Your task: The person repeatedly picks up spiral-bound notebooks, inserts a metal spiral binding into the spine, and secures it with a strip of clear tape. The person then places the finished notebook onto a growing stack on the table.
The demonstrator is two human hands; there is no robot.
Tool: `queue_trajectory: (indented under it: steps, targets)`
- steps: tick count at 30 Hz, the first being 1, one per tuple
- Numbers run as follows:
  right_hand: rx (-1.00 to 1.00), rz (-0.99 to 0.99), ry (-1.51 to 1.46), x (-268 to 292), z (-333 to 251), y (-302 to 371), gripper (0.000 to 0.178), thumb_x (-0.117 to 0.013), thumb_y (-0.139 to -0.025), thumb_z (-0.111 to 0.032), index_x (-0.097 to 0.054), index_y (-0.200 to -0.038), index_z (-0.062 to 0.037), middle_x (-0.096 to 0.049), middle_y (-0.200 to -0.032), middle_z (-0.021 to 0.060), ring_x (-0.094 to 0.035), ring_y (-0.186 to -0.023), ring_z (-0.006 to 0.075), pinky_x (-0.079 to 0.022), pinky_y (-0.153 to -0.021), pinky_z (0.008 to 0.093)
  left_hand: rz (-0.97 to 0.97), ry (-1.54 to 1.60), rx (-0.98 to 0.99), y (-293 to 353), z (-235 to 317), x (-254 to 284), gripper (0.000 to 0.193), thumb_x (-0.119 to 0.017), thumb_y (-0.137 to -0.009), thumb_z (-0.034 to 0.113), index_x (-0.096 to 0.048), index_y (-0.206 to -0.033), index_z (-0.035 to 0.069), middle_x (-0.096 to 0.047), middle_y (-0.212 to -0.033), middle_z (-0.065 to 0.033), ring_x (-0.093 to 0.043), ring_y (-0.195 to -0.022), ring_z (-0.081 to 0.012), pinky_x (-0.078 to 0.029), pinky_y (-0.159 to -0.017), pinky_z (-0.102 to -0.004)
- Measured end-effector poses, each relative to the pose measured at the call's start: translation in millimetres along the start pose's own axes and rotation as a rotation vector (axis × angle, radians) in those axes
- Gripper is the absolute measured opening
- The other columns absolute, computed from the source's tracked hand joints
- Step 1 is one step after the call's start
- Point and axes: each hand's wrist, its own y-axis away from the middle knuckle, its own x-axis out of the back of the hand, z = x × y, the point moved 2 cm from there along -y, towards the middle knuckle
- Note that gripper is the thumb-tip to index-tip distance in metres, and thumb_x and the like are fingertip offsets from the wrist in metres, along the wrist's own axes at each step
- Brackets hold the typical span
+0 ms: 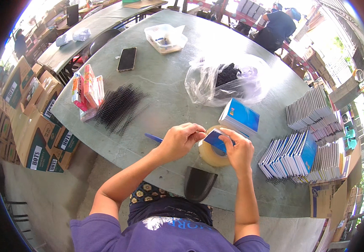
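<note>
My right hand grips a small blue-covered notebook, with the thumb pressed on its cover. Close to the notebook's left edge, the fingers of my left hand are pinched together; whatever they hold is too small to make out. Below the notebook sits a wide roll of clear yellowish tape, partly covered by it and my right hand. A stack of blue notebooks lies just beyond my right hand. Left of my left hand is a blue pen. Black spiral binding coils lie in a pile farther left.
Spiral-bound notebooks stand in rows at the right. A clear plastic bag holds black coils. Farther off are a plastic tub, a phone and orange-red packets. A dark curved object rests at the near edge.
</note>
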Motion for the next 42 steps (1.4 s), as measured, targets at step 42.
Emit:
queue_trajectory:
  steps: [42]
  targets:
    - [0.041,0.072,-0.214,1,-3,4,0.021,-0.07,-0.073,-0.002,-0.063,-0.092,-0.0061,-0.064,-0.088,0.0106,-0.063,-0.08,0.0282,-0.049,-0.073,0.0336,-0.44,-0.266,-0.059,81,4,-55,0.04,-0.077,-0.07,0.028,-0.057,-0.095,0.004,-0.055,-0.096,-0.016,-0.055,-0.087,-0.0324,-0.047,-0.078,-0.0387]
